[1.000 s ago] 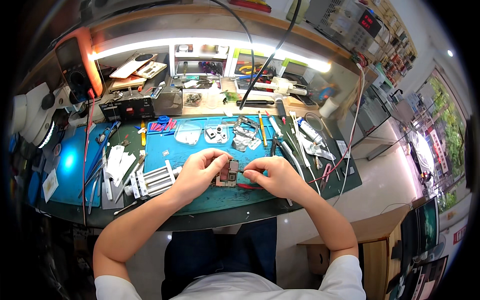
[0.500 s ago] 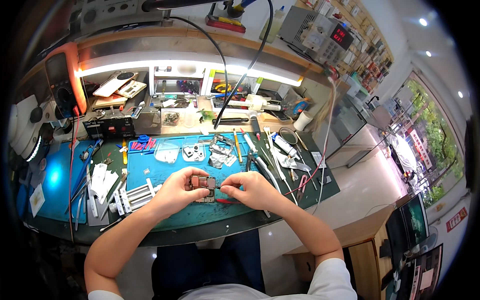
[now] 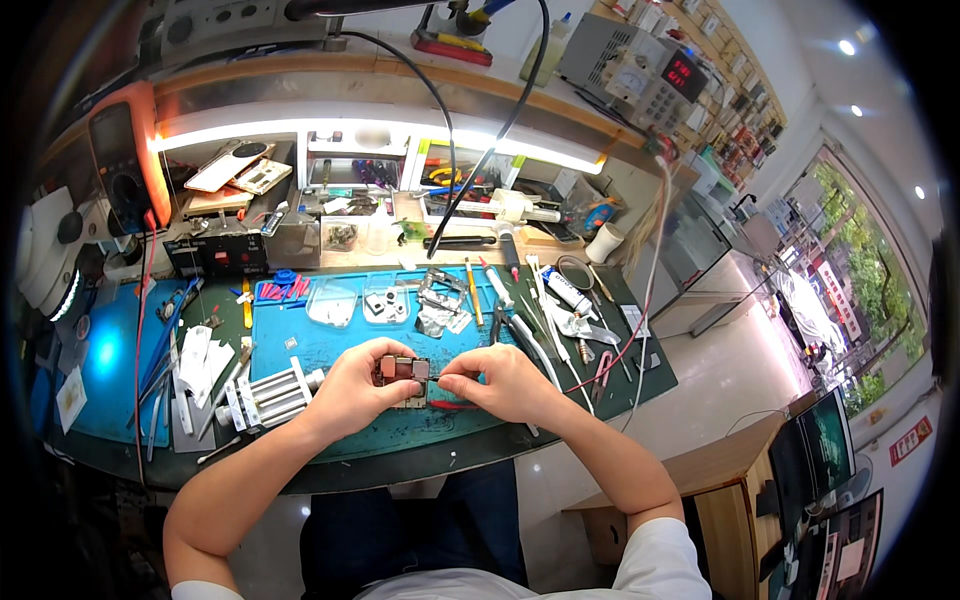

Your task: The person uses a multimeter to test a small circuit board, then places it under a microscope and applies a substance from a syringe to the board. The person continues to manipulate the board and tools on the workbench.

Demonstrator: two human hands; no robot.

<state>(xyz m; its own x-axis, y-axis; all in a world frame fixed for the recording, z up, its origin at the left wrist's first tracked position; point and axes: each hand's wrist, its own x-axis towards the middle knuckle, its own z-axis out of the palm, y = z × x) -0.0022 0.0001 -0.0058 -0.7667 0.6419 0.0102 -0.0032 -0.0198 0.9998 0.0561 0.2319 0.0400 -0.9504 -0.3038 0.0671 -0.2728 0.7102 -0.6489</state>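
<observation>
My left hand is closed round the edge of a small circuit board, its thumb lying across the near side. The board has reddish-brown and silvery square parts on it and is held over the blue work mat. At the board's right edge, my right hand pinches a thin dark tool, which reaches toward the board; its kind is too small to tell. A red probe-like piece lies on the mat below my right fingers. Just left of my left hand stands a silvery metal clamp.
Clear plastic boxes with small parts sit behind my hands. Tweezers, brushes and a white tube lie to the right. White wipes are at left, near an orange multimeter. A black cable hangs over the bench.
The board has tilted slightly in my left hand, so its square parts show differently. My right hand has shifted a little left, still pinching the thin tool.
</observation>
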